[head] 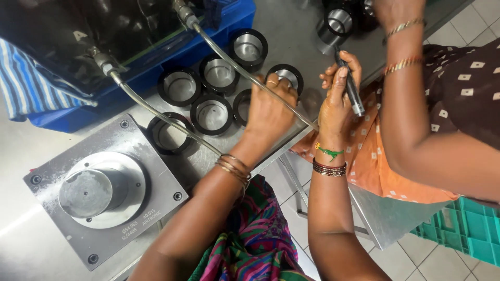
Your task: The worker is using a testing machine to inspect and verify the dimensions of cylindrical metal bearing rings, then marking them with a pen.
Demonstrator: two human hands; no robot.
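Left hand (268,109) covers, perhaps touching, black ring (285,77) near table edge (291,143).

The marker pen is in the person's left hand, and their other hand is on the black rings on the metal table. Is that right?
Not quite. The head view shows the marker pen in the person's right hand, not the left. It is the left hand that rests on the black rings on the metal table.
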